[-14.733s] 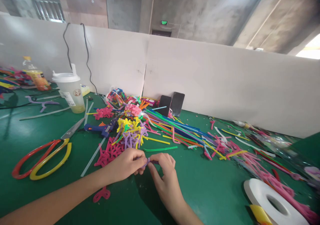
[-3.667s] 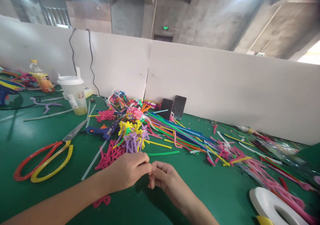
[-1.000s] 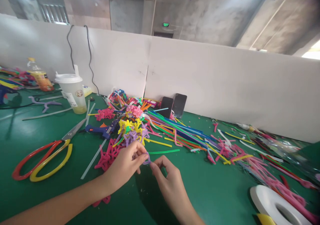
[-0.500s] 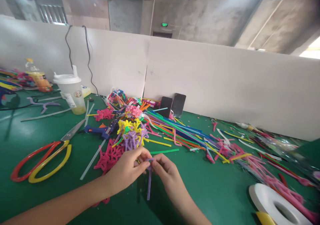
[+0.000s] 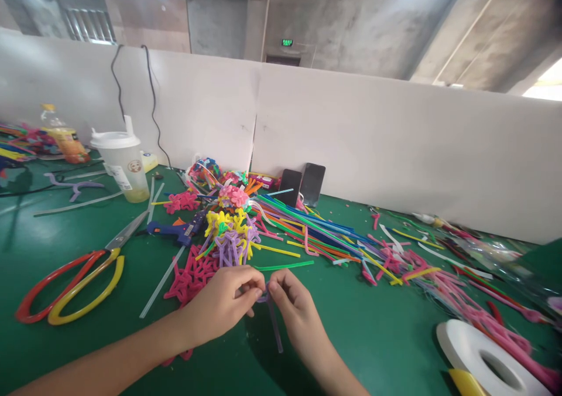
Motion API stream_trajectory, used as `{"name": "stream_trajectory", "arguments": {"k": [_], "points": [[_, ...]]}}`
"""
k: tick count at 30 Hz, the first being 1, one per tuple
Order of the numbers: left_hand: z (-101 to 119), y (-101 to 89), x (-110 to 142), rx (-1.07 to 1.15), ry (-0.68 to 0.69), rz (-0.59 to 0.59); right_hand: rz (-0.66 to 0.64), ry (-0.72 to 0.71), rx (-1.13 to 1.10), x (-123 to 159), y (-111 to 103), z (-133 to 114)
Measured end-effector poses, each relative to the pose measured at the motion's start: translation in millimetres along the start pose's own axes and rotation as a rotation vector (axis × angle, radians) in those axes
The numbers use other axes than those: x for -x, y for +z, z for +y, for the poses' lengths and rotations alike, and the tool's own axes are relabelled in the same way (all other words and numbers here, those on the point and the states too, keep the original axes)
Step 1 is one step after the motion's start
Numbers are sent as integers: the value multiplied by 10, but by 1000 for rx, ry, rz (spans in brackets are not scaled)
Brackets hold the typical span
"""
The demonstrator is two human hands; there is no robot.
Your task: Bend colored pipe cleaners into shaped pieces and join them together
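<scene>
A purple pipe cleaner (image 5: 276, 325) is pinched between the fingertips of my left hand (image 5: 226, 299) and my right hand (image 5: 296, 308). Its straight tail hangs down between the hands, while the bent upper part is mostly covered by fingers. Both hands are closed and close together above the green table. Just beyond my left hand lie bent purple shapes (image 5: 235, 246), yellow ones (image 5: 217, 223) and a pile of magenta ones (image 5: 193, 273). One green pipe cleaner (image 5: 285, 265) lies behind my right hand.
Large scissors (image 5: 88, 279) lie at left, near a blue glue gun (image 5: 175, 232) and a lidded cup (image 5: 125, 167). Loose pipe cleaners (image 5: 325, 232) spread rightward. Two phones (image 5: 312, 185) lean by the white partition (image 5: 395, 150). A white tape roll (image 5: 465, 343) sits front right.
The purple pipe cleaner's hanging tail has swung to the right and now slants. My fingertips have shifted slightly around its bend. The view has moved a little.
</scene>
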State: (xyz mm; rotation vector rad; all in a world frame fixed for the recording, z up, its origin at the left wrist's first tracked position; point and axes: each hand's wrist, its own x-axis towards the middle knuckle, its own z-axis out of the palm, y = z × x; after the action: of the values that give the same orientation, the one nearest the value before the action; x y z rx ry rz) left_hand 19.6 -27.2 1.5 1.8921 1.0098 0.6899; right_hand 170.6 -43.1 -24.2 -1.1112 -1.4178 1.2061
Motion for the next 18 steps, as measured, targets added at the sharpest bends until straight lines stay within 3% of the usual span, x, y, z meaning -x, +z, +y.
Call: {"name": "stream_trajectory", "arguments": {"k": [8,18], "points": [[2,-38,5,-43,18,-82,-41,1,26,14,14,-22],[-101,35,1,-76,33,-47,-85,84,-36,-55,-10,35]]}}
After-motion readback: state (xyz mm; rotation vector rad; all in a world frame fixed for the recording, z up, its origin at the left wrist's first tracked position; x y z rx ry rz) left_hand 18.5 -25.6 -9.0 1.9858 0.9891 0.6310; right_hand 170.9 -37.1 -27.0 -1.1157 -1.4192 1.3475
